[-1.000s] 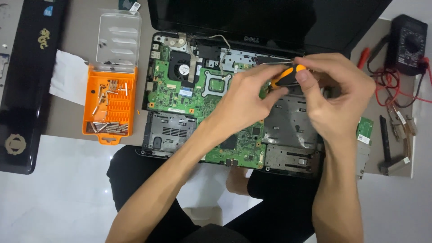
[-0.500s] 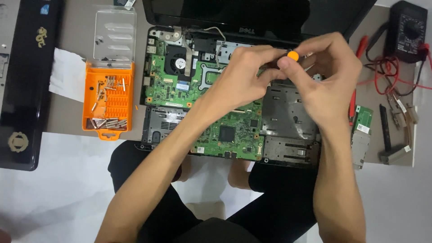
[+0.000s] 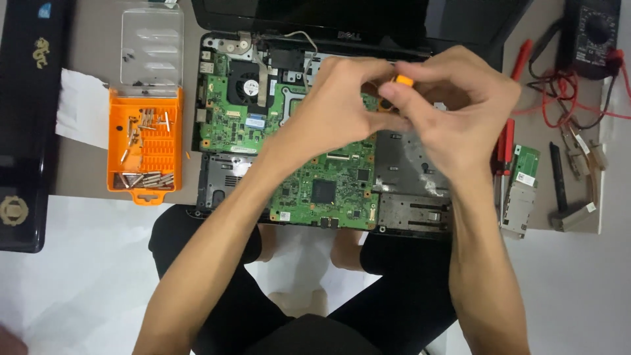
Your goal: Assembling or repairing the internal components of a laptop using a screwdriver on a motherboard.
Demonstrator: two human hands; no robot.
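Both hands meet over the upper middle of the opened laptop (image 3: 420,217), fingers pinched close around a small orange-handled screwdriver (image 3: 402,81): the right hand (image 3: 460,112) has its grip narrow on the orange cap, and the left hand (image 3: 342,105) curls tight just beside it, on the shaft as far as I can tell. Beneath lies the green circuit board (image 3: 322,190) with its round black fan (image 3: 248,85). Off to the left on the surface (image 3: 85,171) sits an orange bit case (image 3: 144,154), lid open. A multimeter (image 3: 595,36) with red leads lies far right.

Head view, steeply down, close
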